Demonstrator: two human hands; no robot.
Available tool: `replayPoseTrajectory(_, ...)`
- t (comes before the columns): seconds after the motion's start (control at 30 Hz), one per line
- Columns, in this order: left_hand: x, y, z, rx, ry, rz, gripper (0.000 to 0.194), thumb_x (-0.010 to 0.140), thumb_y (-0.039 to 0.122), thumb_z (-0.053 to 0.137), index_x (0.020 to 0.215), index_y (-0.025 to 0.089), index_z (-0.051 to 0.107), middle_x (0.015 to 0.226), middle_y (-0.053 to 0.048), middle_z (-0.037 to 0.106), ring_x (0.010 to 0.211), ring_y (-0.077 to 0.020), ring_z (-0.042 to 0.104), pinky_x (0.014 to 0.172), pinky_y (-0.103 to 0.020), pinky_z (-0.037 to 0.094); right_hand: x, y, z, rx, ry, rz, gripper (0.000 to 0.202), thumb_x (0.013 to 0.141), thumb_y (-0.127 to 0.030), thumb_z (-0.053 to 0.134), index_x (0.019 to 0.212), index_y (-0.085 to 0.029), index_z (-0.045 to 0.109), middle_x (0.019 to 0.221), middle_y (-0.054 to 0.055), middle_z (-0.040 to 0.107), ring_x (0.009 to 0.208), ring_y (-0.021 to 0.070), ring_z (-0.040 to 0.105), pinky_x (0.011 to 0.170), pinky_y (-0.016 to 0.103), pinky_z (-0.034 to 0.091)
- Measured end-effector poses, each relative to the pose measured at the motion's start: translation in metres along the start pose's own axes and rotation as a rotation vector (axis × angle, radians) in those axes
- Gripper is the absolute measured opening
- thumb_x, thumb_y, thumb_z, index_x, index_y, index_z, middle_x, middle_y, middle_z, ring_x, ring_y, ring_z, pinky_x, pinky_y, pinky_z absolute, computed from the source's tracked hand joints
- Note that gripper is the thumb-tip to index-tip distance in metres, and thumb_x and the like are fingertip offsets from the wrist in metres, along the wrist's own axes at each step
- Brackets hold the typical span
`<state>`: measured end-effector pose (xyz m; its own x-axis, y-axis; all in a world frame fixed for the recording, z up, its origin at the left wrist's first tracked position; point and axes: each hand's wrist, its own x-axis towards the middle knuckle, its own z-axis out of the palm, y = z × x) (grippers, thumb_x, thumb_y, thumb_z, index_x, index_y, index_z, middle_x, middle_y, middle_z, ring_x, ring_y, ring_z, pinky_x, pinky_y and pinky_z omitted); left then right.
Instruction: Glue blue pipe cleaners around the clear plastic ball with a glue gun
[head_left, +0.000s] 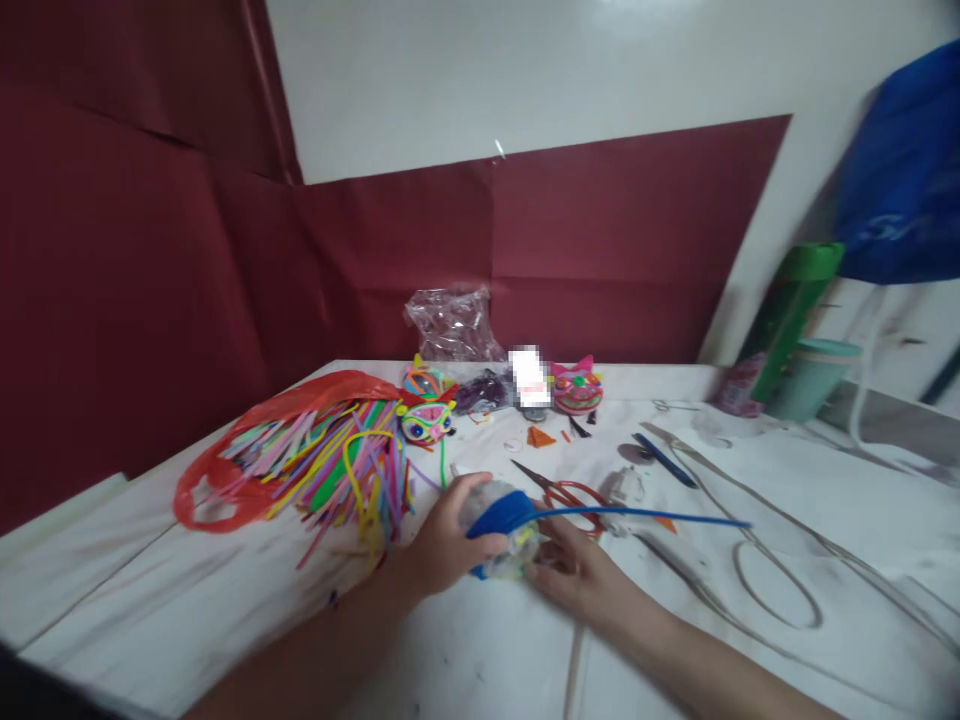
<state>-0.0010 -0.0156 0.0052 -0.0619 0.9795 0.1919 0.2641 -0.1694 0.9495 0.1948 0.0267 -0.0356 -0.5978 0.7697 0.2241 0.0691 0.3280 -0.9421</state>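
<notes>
A rounded clear plastic piece (487,495) partly covered in blue pipe cleaner (501,512) is between my hands, just above the table. My left hand (442,535) grips it from the left, thumb across the front. At its lower right side, my right hand (574,570) has its fingers curled against it. One long blue pipe cleaner strand (660,516) sticks out to the right, over my right hand. Behind lie scissors (574,497) with orange-red handles, blades pointing up and left. Beside them is a white tool (630,488), blurred, that looks like a glue gun.
At left, a red plastic bag (217,508) spills many-coloured pipe cleaners (330,450). Decorated animal heads (426,420) and a pink one (577,388) stand behind, with a phone (529,378) between. A blue pen-like tool (665,460) and a looping cord (780,610) lie right.
</notes>
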Motion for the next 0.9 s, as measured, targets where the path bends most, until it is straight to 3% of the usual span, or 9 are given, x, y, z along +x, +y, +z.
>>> replayPoseTrajectory(0.1, 0.006, -0.014, -0.006, -0.05, 0.156, -0.067, 0.06, 0.058, 0.026, 0.075, 0.117, 0.024, 0.06, 0.11, -0.008, 0.065, 0.106, -0.0317, 0.059, 0.09, -0.04, 0.046, 0.001, -0.024, -0.031, -0.4, -0.019, 0.022, 0.05, 0.077, -0.03, 0.06, 0.125, -0.018, 0.052, 0.105, 0.012, 0.067, 0.077, 0.0208, 0.065, 0.064, 0.031, 0.052)
replayPoseTrajectory(0.2, 0.017, -0.026, -0.011, -0.062, 0.246, -0.122, 0.061, 0.059, 0.028, 0.073, 0.117, 0.026, 0.058, 0.114, -0.008, 0.065, 0.108, -0.033, 0.059, 0.088, -0.04, 0.048, 0.004, -0.039, -0.069, -0.822, 0.05, -0.027, 0.032, 0.08, -0.019, 0.055, 0.111, -0.02, 0.063, 0.104, 0.011, 0.068, 0.087, 0.0233, 0.064, 0.075, 0.033, 0.051)
replayPoseTrajectory(0.33, 0.025, -0.033, -0.012, -0.2, 0.273, -0.11, 0.057, 0.063, 0.035, 0.07, 0.117, 0.025, 0.056, 0.125, -0.009, 0.059, 0.121, -0.0331, 0.052, 0.094, -0.04, 0.045, 0.001, -0.027, -0.099, -1.099, 0.005, -0.036, 0.028, 0.075, -0.006, 0.054, 0.097, -0.017, 0.068, 0.095, 0.012, 0.067, 0.092, 0.0254, 0.06, 0.078, 0.034, 0.049)
replayPoseTrajectory(0.4, 0.026, -0.034, -0.012, -0.201, 0.298, -0.109, 0.057, 0.062, 0.035, 0.071, 0.116, 0.024, 0.057, 0.124, -0.009, 0.06, 0.121, -0.0327, 0.052, 0.096, -0.04, 0.043, -0.003, -0.014, -0.102, -1.113, -0.042, -0.108, 0.037, 0.073, -0.001, 0.053, 0.103, -0.018, 0.066, 0.101, 0.012, 0.065, 0.095, 0.0244, 0.057, 0.081, 0.034, 0.049)
replayPoseTrajectory(0.53, 0.025, -0.033, -0.013, -0.175, 0.298, -0.12, 0.056, 0.06, 0.033, 0.074, 0.114, 0.025, 0.058, 0.117, -0.008, 0.064, 0.115, -0.0323, 0.056, 0.096, -0.041, 0.044, -0.003, 0.002, -0.101, -1.127, -0.003, -0.165, 0.047, 0.079, 0.003, 0.041, 0.116, -0.018, 0.061, 0.106, 0.012, 0.063, 0.094, 0.0231, 0.055, 0.082, 0.035, 0.048)
replayPoseTrajectory(0.7, 0.023, -0.034, -0.014, -0.171, 0.31, -0.102, 0.059, 0.06, 0.037, 0.072, 0.116, 0.025, 0.056, 0.121, -0.008, 0.062, 0.118, -0.0324, 0.054, 0.096, -0.041, 0.045, 0.004, 0.007, -0.109, -1.149, 0.087, -0.146, 0.037, 0.079, 0.004, 0.04, 0.099, -0.015, 0.065, 0.099, 0.013, 0.065, 0.093, 0.0248, 0.056, 0.082, 0.038, 0.047)
replayPoseTrajectory(0.8, 0.021, -0.034, -0.013, -0.103, 0.268, -0.103, 0.063, 0.063, 0.039, 0.069, 0.121, 0.023, 0.052, 0.126, -0.01, 0.059, 0.119, -0.0324, 0.053, 0.097, -0.041, 0.045, 0.003, 0.001, -0.104, -0.989, 0.142, -0.227, 0.033, 0.081, -0.001, 0.044, 0.104, -0.015, 0.063, 0.104, 0.013, 0.064, 0.098, 0.0247, 0.056, 0.084, 0.038, 0.048)
replayPoseTrajectory(0.9, 0.017, -0.033, -0.007, -0.035, 0.238, -0.065, 0.063, 0.062, 0.039, 0.067, 0.121, 0.019, 0.053, 0.123, -0.011, 0.062, 0.115, -0.0329, 0.057, 0.095, -0.043, 0.048, 0.002, -0.014, -0.081, -0.722, 0.126, -0.259, 0.028, 0.083, -0.01, 0.051, 0.107, -0.018, 0.061, 0.103, 0.012, 0.065, 0.094, 0.022, 0.06, 0.083, 0.035, 0.049)
